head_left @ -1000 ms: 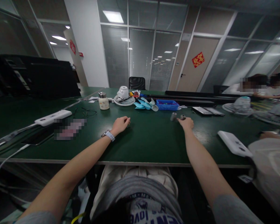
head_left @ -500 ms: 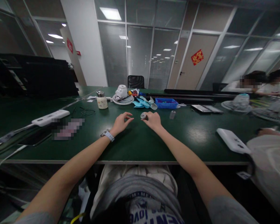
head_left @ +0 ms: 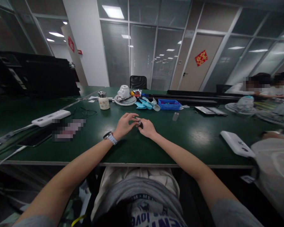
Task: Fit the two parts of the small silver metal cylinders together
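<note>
A small metal cylinder (head_left: 139, 123) with a dark side and a round, ringed end sits between my hands above the green table. My right hand (head_left: 147, 127) is wrapped around it. The fingertips of my left hand (head_left: 126, 124) are pinched at its near end, hiding part of it; a watch (head_left: 110, 137) is on that wrist. A second, grey cylinder (head_left: 175, 116) stands upright on the table to the right of my hands.
Beyond my hands are a cream flask (head_left: 103, 102), a white fan body (head_left: 123, 92), light-blue fan blades (head_left: 144, 104) and a blue tray (head_left: 169, 104). White power strips lie left (head_left: 51, 118) and right (head_left: 236, 144). Other people sit at the far right.
My right hand has moved left with the metal cylinder, turning it. The gap between my hands has closed, and my left fingertips now meet the cylinder's end.
</note>
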`<state>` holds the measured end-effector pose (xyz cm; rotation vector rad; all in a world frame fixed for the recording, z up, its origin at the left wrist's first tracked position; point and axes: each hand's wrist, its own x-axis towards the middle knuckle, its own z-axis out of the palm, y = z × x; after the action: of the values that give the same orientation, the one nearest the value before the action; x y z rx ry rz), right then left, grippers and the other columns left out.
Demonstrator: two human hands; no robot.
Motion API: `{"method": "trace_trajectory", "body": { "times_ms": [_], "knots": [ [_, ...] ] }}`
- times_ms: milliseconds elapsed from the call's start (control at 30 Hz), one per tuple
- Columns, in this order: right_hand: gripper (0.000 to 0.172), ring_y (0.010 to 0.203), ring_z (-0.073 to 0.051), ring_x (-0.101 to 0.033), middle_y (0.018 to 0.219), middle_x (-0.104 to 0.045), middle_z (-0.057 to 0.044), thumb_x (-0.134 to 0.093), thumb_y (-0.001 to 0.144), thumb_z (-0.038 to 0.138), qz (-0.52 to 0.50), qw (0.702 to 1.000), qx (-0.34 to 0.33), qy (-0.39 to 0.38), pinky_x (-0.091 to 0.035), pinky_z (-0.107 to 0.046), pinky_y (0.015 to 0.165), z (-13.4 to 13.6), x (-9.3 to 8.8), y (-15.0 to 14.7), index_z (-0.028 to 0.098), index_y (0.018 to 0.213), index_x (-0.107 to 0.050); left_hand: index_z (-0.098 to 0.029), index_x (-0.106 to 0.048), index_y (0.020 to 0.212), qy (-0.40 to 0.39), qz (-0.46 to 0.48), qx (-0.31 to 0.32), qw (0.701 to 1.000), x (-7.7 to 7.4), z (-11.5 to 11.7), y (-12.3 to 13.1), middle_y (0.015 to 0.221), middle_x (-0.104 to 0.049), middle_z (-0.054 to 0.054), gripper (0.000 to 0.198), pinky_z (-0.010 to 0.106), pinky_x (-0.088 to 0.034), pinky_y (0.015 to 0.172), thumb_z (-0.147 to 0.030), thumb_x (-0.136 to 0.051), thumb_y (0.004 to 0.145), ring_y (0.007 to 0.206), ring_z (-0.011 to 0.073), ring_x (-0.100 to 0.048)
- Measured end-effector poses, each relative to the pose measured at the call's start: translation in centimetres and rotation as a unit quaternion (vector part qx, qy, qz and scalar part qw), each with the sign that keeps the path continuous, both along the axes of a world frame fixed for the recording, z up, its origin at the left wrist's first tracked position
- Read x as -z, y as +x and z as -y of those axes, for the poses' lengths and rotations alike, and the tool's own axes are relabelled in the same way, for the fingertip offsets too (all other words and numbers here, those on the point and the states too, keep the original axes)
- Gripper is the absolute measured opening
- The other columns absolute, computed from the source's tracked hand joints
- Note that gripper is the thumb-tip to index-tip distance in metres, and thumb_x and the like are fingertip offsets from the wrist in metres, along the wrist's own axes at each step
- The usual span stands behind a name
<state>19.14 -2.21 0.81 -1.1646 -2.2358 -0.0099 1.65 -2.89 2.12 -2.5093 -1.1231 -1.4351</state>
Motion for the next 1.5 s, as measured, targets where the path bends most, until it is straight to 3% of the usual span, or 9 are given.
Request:
{"method": "trace_trajectory", "body": {
  "times_ms": [200,333,500,633,833,933,1167,1367,1500],
  "knots": [
    [0.048,0.105,-0.024,-0.062,0.118,-0.066,-0.009,-0.065,0.080,0.023,-0.076,0.996,-0.031,-0.046,-0.047,-0.038,0.093,-0.4,0.5,0.0,0.020,0.128,-0.057,-0.020,-0.064,0.092,0.031,0.000,-0.012,0.999,0.1,-0.1,0.4,0.100,-0.068,0.004,0.007,0.034,-0.050,0.084,-0.020,-0.060,0.086,0.093,0.0188,-0.061],
    [0.049,0.108,-0.023,-0.061,0.120,-0.065,-0.007,-0.069,0.078,0.023,-0.130,0.988,-0.047,-0.072,-0.046,-0.038,0.097,-0.9,1.1,0.6,0.023,0.126,-0.059,-0.020,-0.061,0.095,0.020,0.056,-0.057,0.997,0.1,-0.9,-0.3,0.100,-0.070,0.004,0.010,0.034,-0.049,0.086,-0.023,-0.061,0.086,0.095,0.0194,-0.064],
    [0.044,0.096,-0.019,-0.066,0.107,-0.069,-0.004,-0.072,0.074,0.024,-0.200,0.968,-0.086,-0.123,-0.051,-0.036,0.088,-1.6,1.7,1.5,0.023,0.116,-0.058,-0.022,-0.055,0.108,-0.139,-0.012,-0.046,0.989,1.2,-2.6,-2.6,0.086,-0.076,0.002,0.035,0.036,-0.049,0.084,-0.025,-0.071,0.077,0.091,0.0229,-0.069],
    [0.039,0.091,-0.017,-0.067,0.100,-0.070,-0.004,-0.077,0.070,0.026,-0.234,0.956,-0.097,-0.146,-0.052,-0.035,0.085,-1.7,1.8,1.9,0.021,0.104,-0.057,-0.023,-0.055,0.110,-0.214,-0.040,-0.032,0.975,2.2,-3.5,-3.3,0.086,-0.077,0.002,0.039,0.037,-0.049,0.086,-0.025,-0.072,0.075,0.089,0.0225,-0.071],
    [0.037,0.085,-0.016,-0.068,0.099,-0.071,-0.004,-0.078,0.068,0.029,-0.241,0.954,-0.093,-0.154,-0.053,-0.032,0.079,-1.6,1.7,1.8,0.021,0.096,-0.056,-0.023,-0.055,0.115,-0.204,-0.044,-0.031,0.977,2.1,-3.4,-3.0,0.096,-0.076,0.004,0.042,0.038,-0.049,0.089,-0.027,-0.070,0.076,0.096,0.0227,-0.069],
    [0.038,0.078,-0.016,-0.067,0.099,-0.071,-0.004,-0.081,0.064,0.032,-0.227,0.960,-0.083,-0.139,-0.053,-0.030,0.073,-1.5,1.6,1.9,0.021,0.091,-0.056,-0.022,-0.057,0.114,-0.168,-0.029,-0.044,0.984,2.0,-3.3,-2.8,0.102,-0.074,0.006,0.032,0.037,-0.050,0.086,-0.030,-0.062,0.083,0.097,0.0223,-0.068],
    [0.040,0.072,-0.016,-0.064,0.092,-0.071,-0.002,-0.082,0.061,0.039,-0.190,0.975,-0.036,-0.107,-0.049,-0.029,0.066,-1.2,1.4,2.1,0.021,0.089,-0.060,-0.020,-0.061,0.109,-0.149,0.006,-0.057,0.987,1.7,-2.9,-2.6,0.095,-0.074,0.006,0.026,0.031,-0.051,0.075,-0.026,-0.044,0.091,0.086,0.0195,-0.069],
    [0.043,0.058,-0.010,-0.053,0.091,-0.071,-0.002,-0.078,0.066,0.042,-0.249,0.959,-0.037,-0.130,-0.042,-0.024,0.057,-1.8,1.9,2.0,0.020,0.100,-0.064,-0.020,-0.062,0.107,-0.161,0.009,-0.076,0.984,1.5,-2.8,-2.5,0.089,-0.075,0.003,0.026,0.028,-0.048,0.068,-0.024,-0.042,0.091,0.075,0.0170,-0.067],
    [0.045,0.053,-0.008,-0.048,0.095,-0.070,-0.004,-0.073,0.071,0.042,-0.311,0.928,-0.068,-0.191,-0.040,-0.022,0.052,-2.1,2.0,1.5,0.018,0.108,-0.064,-0.020,-0.062,0.106,-0.162,0.013,-0.069,0.984,1.5,-2.7,-2.4,0.087,-0.074,0.004,0.026,0.027,-0.047,0.067,-0.024,-0.041,0.091,0.074,0.0168,-0.067]
  ]
}}
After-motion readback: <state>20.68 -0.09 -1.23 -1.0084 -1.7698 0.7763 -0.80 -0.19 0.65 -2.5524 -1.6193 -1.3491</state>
